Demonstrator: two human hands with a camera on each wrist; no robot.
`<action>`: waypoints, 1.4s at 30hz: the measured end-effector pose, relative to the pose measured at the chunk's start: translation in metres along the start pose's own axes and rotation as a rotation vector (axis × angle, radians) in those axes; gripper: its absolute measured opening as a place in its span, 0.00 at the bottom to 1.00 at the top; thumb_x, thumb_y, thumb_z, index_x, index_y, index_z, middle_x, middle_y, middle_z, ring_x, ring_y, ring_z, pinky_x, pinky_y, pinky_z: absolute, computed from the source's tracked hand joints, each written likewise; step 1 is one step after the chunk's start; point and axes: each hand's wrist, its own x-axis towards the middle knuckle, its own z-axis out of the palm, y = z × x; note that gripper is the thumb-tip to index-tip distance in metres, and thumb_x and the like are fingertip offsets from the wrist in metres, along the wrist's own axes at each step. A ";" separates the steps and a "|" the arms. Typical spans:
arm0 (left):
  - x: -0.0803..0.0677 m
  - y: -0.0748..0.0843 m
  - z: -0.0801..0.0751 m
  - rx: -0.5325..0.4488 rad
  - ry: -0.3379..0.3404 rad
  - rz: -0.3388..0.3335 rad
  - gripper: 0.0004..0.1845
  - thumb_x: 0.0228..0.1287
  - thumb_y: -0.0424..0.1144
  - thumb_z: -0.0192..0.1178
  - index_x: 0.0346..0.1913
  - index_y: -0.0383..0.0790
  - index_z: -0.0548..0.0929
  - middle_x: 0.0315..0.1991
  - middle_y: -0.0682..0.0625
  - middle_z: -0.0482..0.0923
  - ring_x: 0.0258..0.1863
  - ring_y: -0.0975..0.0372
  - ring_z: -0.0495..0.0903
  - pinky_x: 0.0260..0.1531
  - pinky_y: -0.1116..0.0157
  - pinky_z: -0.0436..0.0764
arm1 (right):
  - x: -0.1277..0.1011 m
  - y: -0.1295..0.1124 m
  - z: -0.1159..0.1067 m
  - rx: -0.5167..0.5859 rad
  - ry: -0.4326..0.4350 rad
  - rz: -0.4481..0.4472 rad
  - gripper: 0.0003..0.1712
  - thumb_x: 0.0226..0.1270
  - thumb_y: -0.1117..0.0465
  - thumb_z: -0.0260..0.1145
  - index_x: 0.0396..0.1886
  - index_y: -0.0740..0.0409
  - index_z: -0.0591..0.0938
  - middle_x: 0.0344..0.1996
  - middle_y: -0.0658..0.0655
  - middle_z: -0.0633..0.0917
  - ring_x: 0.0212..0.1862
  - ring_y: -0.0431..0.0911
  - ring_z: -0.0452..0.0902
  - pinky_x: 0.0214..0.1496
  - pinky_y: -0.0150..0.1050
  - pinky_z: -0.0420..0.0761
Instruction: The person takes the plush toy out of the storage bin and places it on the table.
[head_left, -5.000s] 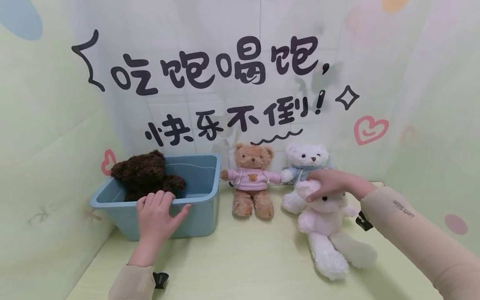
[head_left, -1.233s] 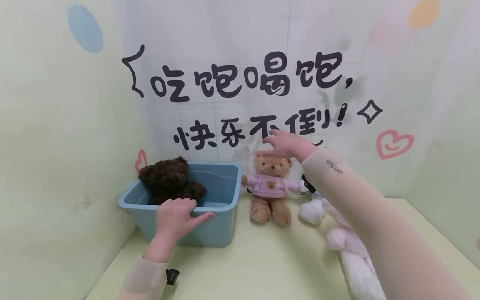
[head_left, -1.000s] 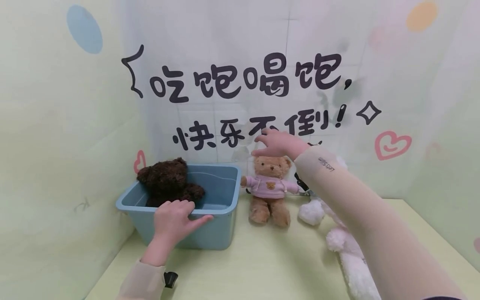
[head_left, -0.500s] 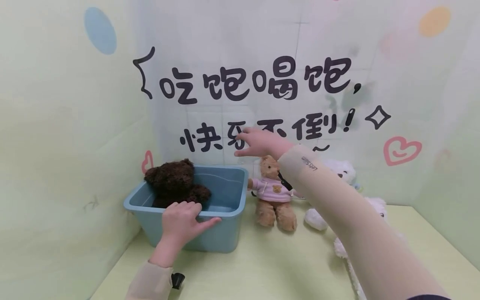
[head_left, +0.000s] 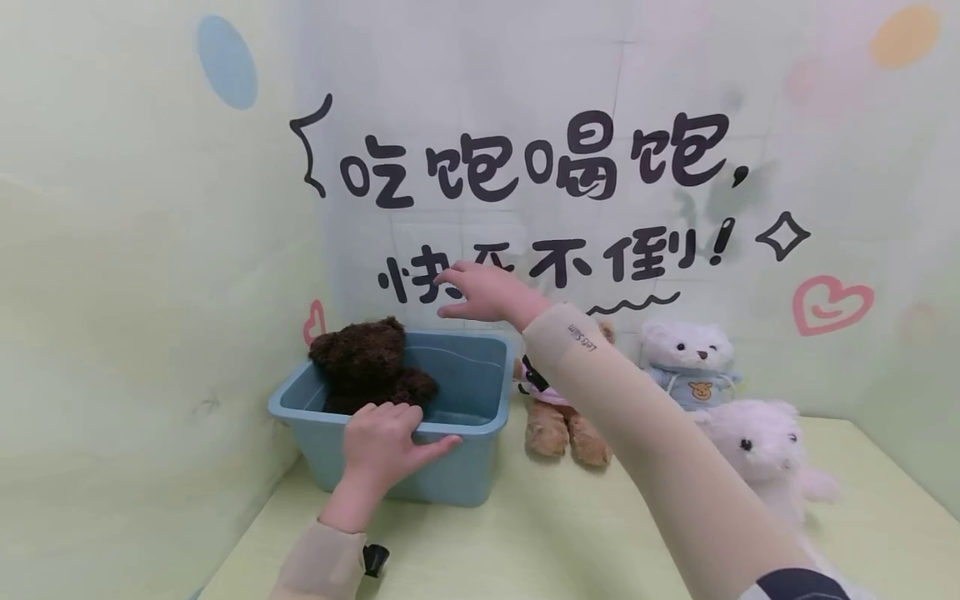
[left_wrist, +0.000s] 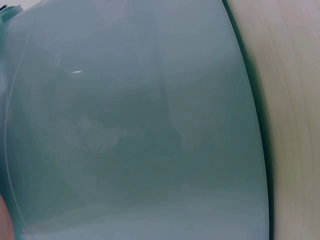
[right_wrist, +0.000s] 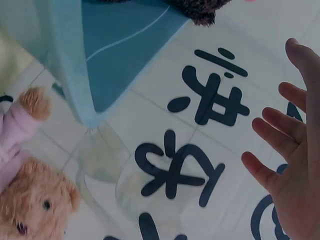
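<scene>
My left hand (head_left: 381, 446) grips the front rim of a blue plastic bin (head_left: 465, 471), fingers over the edge and thumb stretched along the outside. The bin's smooth wall (left_wrist: 130, 110) fills most of the left wrist view. Inside, at its left end, a dark brown teddy bear (head_left: 360, 354) leans with its head above the rim. My right hand (head_left: 487, 292) is raised in the air near the bin's back right side, fingers spread and holding nothing. The right wrist view shows that hand (right_wrist: 295, 170) at the right, apart from the bin.
Right of the bin sits a tan teddy bear (head_left: 547, 432) in a pink hoodie, partly behind my right sleeve. A white bear (head_left: 686, 346) in a blue hoodie sits farther right, with another white bear (head_left: 757, 442) in front. A printed backdrop (head_left: 555, 75) stands behind.
My right hand has left the front white bear's head and travelled left, past the tan bear, towards the bin. My left hand stays on the rim. The head view has shifted.
</scene>
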 end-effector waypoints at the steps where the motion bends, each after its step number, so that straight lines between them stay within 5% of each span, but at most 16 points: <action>1: 0.000 0.000 -0.001 0.001 -0.005 -0.002 0.37 0.54 0.79 0.45 0.10 0.50 0.59 0.09 0.56 0.54 0.09 0.64 0.51 0.13 0.69 0.49 | 0.004 -0.003 0.003 0.000 0.012 -0.012 0.33 0.69 0.41 0.59 0.69 0.49 0.69 0.68 0.55 0.68 0.66 0.48 0.66 0.66 0.45 0.65; 15: -0.001 0.005 -0.009 0.040 -0.040 -0.011 0.37 0.57 0.78 0.40 0.10 0.48 0.59 0.09 0.56 0.54 0.08 0.64 0.54 0.13 0.69 0.51 | 0.048 -0.040 0.053 -0.054 0.176 -0.223 0.27 0.70 0.45 0.60 0.65 0.49 0.73 0.60 0.52 0.76 0.57 0.44 0.75 0.59 0.38 0.73; 24: 0.000 0.005 -0.007 0.045 -0.004 -0.005 0.37 0.57 0.78 0.41 0.10 0.48 0.58 0.09 0.56 0.54 0.09 0.65 0.52 0.13 0.70 0.51 | 0.067 -0.050 0.077 -0.110 0.317 -0.314 0.21 0.70 0.48 0.60 0.58 0.51 0.78 0.46 0.50 0.82 0.40 0.41 0.76 0.46 0.32 0.76; 35: 0.002 0.002 -0.006 0.058 0.019 -0.001 0.38 0.57 0.78 0.41 0.10 0.47 0.58 0.08 0.55 0.55 0.08 0.64 0.52 0.12 0.69 0.51 | 0.080 -0.053 0.106 -0.161 0.486 -0.378 0.18 0.70 0.50 0.60 0.54 0.54 0.79 0.43 0.52 0.81 0.44 0.43 0.75 0.45 0.37 0.76; 42: 0.002 0.003 -0.003 0.057 -0.001 -0.011 0.39 0.56 0.79 0.39 0.09 0.47 0.59 0.08 0.55 0.55 0.08 0.63 0.53 0.12 0.69 0.51 | 0.080 -0.045 0.119 -0.077 0.330 -0.266 0.33 0.69 0.42 0.60 0.69 0.48 0.69 0.62 0.53 0.73 0.62 0.44 0.68 0.63 0.44 0.68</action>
